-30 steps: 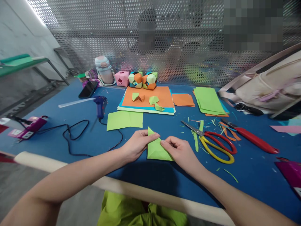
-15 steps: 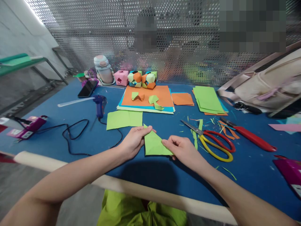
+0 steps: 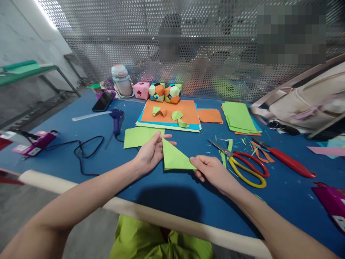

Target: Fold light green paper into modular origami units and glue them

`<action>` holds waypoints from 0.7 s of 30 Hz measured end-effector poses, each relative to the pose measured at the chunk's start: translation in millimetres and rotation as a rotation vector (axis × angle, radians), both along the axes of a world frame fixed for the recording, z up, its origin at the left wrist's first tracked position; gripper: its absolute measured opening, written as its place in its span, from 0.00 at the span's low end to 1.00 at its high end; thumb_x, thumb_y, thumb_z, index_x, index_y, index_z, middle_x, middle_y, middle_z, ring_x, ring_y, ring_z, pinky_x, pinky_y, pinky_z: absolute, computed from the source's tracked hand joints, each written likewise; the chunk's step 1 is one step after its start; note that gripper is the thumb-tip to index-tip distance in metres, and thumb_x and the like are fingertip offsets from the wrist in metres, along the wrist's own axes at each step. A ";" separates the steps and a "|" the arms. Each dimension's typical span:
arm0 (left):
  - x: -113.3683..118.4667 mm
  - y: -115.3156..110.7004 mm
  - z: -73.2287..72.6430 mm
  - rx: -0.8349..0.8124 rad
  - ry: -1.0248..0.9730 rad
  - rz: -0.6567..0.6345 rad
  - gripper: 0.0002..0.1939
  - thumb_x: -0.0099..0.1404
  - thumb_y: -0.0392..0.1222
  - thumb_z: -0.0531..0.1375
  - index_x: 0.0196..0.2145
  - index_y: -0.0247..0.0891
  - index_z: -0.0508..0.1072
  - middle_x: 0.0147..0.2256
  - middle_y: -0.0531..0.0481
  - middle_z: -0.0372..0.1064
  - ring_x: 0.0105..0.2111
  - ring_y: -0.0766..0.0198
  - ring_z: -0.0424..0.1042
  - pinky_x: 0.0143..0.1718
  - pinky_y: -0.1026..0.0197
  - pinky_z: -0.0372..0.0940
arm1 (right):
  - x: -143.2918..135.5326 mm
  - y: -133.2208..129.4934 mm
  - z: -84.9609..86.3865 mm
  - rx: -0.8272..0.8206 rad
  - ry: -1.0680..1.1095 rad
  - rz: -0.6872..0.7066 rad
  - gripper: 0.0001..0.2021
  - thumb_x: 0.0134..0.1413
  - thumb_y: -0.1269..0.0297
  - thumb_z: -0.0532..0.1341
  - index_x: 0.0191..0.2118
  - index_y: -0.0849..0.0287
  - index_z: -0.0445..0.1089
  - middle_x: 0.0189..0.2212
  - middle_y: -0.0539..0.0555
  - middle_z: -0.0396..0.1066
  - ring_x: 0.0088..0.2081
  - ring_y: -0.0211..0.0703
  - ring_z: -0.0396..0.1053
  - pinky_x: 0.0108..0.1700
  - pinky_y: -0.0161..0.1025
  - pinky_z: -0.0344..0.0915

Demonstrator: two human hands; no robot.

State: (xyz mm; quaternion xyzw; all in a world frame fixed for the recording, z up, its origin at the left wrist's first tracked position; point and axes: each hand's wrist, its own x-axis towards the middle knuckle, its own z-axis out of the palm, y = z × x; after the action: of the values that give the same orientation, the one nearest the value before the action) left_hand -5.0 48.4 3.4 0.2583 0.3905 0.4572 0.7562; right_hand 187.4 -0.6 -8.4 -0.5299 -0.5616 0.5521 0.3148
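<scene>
A green paper folded into a triangle (image 3: pixel 174 158) is held above the blue table. My right hand (image 3: pixel 208 167) pinches its right corner between thumb and fingers. At the paper's left edge, my left hand (image 3: pixel 152 151) has its fingers spread, some of them behind the paper, and no longer pinches it. Beyond my left hand a creased green sheet (image 3: pixel 134 137) lies flat, partly covered by the fingers. Small folded green and orange pieces (image 3: pixel 177 115) rest on a stack of large orange, blue and pale green sheets (image 3: pixel 188 108).
Scissors (image 3: pixel 242 162) and a red-handled cutter (image 3: pixel 291 160) lie right, among paper scraps. Green sheets (image 3: pixel 238 117) are behind them. A glue gun (image 3: pixel 116 120), its cable, a phone (image 3: pixel 103 101) and a bottle (image 3: pixel 122 82) stand or lie left. Paper balls (image 3: pixel 173 93) line the back.
My left hand has let go of the paper's top corner and opened its fingers. The triangle has tilted slightly and moved a little left, still in my right hand.
</scene>
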 end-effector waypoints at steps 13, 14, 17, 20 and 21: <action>9.7 -14.3 1.5 0.013 0.024 -0.100 0.12 0.53 0.29 0.59 0.37 0.33 0.70 0.28 0.47 0.74 0.29 0.63 0.73 0.38 0.60 0.66 | -4.6 -1.9 -5.4 -0.037 0.103 -0.038 0.21 0.54 0.44 0.52 0.29 0.60 0.65 0.19 0.49 0.64 0.19 0.35 0.60 0.24 0.35 0.58; 10.3 -14.7 1.4 0.005 0.030 -0.091 0.11 0.53 0.29 0.59 0.36 0.33 0.70 0.27 0.48 0.74 0.28 0.64 0.73 0.37 0.61 0.67 | -3.9 -3.3 -5.7 0.093 0.001 -0.055 0.20 0.55 0.46 0.52 0.34 0.60 0.66 0.24 0.51 0.67 0.23 0.37 0.64 0.27 0.37 0.61; 11.4 -16.5 1.5 -0.021 0.049 -0.049 0.09 0.55 0.29 0.58 0.36 0.33 0.70 0.28 0.47 0.74 0.28 0.65 0.73 0.36 0.62 0.67 | -3.4 -8.1 -6.8 0.509 -0.234 -0.081 0.18 0.54 0.54 0.57 0.47 0.57 0.63 0.43 0.58 0.66 0.39 0.45 0.67 0.36 0.41 0.66; 11.3 -18.7 1.6 -0.023 0.003 -0.063 0.09 0.59 0.34 0.57 0.39 0.33 0.69 0.31 0.46 0.74 0.31 0.62 0.73 0.38 0.59 0.67 | -5.0 -10.7 -8.3 0.760 -0.348 0.036 0.22 0.53 0.58 0.60 0.52 0.57 0.59 0.52 0.62 0.61 0.51 0.51 0.62 0.45 0.45 0.65; 11.1 -19.3 1.7 -0.022 -0.030 -0.088 0.09 0.61 0.37 0.56 0.40 0.34 0.69 0.32 0.45 0.74 0.32 0.61 0.73 0.39 0.58 0.67 | -5.6 -10.6 -9.0 0.784 -0.362 0.065 0.22 0.53 0.59 0.59 0.53 0.57 0.59 0.53 0.62 0.61 0.53 0.51 0.60 0.48 0.46 0.64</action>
State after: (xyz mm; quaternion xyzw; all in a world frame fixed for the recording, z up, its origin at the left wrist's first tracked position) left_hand 6.1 29.1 5.1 0.2598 0.3724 0.4228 0.7842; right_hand 181.8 -11.2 -17.4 -0.4405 -0.7915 0.2047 0.3709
